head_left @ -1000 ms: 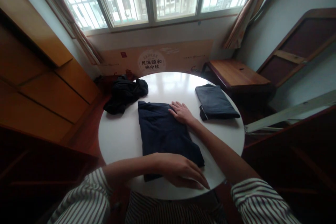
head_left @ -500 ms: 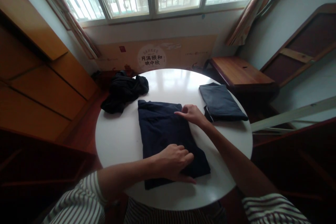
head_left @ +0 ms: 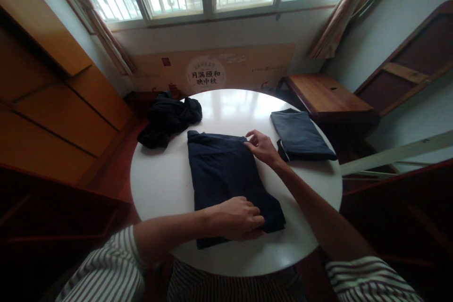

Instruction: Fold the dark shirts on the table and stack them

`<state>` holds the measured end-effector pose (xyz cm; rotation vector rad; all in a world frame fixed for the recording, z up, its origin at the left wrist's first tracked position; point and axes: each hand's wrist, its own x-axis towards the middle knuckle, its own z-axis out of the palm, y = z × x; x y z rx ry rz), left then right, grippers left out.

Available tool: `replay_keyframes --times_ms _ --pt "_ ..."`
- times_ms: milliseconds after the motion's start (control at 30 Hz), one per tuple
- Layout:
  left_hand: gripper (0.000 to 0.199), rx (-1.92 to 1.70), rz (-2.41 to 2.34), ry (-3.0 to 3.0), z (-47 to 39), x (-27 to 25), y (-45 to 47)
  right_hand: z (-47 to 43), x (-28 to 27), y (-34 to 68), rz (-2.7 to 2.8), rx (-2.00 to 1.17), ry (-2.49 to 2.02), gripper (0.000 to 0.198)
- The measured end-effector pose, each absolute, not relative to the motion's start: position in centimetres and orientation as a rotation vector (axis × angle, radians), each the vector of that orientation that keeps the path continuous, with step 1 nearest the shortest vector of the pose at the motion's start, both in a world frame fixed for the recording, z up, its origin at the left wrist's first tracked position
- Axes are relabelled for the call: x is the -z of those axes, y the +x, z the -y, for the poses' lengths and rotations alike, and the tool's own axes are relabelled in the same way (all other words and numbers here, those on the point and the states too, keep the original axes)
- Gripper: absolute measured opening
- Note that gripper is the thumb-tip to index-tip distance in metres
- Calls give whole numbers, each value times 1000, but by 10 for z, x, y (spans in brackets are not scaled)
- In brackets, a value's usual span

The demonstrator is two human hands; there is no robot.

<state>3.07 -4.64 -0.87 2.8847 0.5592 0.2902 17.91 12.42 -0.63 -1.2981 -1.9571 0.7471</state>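
Note:
A folded navy garment [head_left: 224, 170], probably trousers, lies flat on the round white table [head_left: 159, 193] in front of me. My right hand [head_left: 262, 147] is at its far right corner, with thumb and fingertips closed on the edge. Across the garment's near part reaches my left hand [head_left: 237, 218], fingers curled and thumb drawn in against the cloth by the near edge. The left palm and part of the fingertips are hidden from view.
At the table's far left is a crumpled black garment [head_left: 170, 120], partly over the edge. A folded dark grey garment [head_left: 300, 134] lies at the right rim. Beyond it stands a wooden bench [head_left: 329, 94]. Orange-brown cabinets [head_left: 60, 118] line the left side.
My right thumb and fingers have come together at the far right edge of the navy garment. My left thumb, stretched out before, has drawn in toward the fingers.

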Motion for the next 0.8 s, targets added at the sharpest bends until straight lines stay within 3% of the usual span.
replay_keyframes --times_ms 167,400,667,800 --pt "40 -468 -634 2779 30 -2 20 -128 13 183 2038 -651 -1392 25" --pt "45 -805 -1449 2450 -16 -20 -17 -133 22 183 2044 -559 -1414 30" --pt "21 -976 -2242 2004 -60 -15 -65 -135 25 185 1977 -644 -1464 44" --pt "49 -886 -2506 1696 -73 -4 -87 -134 22 184 1987 -655 -1471 47"
